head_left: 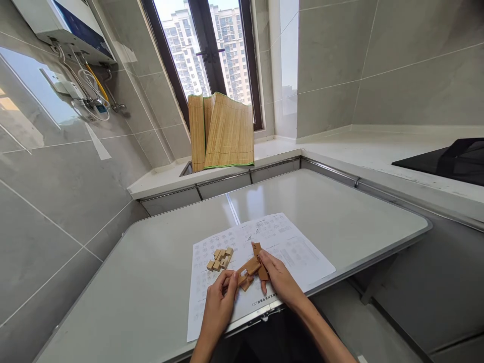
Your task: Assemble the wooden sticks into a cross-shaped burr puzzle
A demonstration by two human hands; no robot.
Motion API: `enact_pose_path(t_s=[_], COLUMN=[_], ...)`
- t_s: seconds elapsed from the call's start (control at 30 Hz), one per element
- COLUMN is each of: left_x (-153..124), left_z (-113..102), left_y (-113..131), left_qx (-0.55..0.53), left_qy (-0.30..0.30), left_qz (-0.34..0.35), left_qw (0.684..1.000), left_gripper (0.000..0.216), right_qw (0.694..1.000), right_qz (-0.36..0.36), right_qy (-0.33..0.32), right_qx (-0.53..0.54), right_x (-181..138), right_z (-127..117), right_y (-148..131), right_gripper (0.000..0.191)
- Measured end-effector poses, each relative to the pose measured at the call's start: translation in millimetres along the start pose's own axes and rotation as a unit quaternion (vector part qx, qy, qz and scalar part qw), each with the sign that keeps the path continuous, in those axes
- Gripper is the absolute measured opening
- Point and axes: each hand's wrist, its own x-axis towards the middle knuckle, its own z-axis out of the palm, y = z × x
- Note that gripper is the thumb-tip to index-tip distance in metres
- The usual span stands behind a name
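A: What are the hands doing?
B: The left hand [220, 301] is pinching one end of the brown blocks [251, 265] between thumb and fingers, and the right hand [280, 276] is gripping the other end; neither is standing open

A: Where are those blocks?
B: They are being held over the paper [302, 254], with the pale blocks [220, 259] resting on it just beyond the left hand; the table [159, 267] is lying under everything

A: And the room?
B: A white counter [276, 146] is running behind, a mat [230, 133] is standing before the window [230, 50], and grey tiles [94, 186] are covering the walls

A: Materials, shapes?
B: The brown blocks are showing notched wood, one bearing a "2"; the pale ones are forming a stepped cluster; the table is gleaming, its corners curving; the mat is folding, its fine slats ending in green edging
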Motion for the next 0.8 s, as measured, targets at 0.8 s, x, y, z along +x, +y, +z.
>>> enact_pose_path(t_s=[0.8], left_x=[-2.9], left_z=[-0.9], left_y=[1.2], left_qx=[0.025], left_qy=[-0.016], left_qz=[0.034], left_qw=[0.999], left_gripper=[0.054], right_qw=[0.983], right_qz=[-0.099], right_qy=[0.02], right_qx=[-0.151], right_x=[-8.2], right_z=[0.6], right_y=[13.8], right_gripper=[0.057])
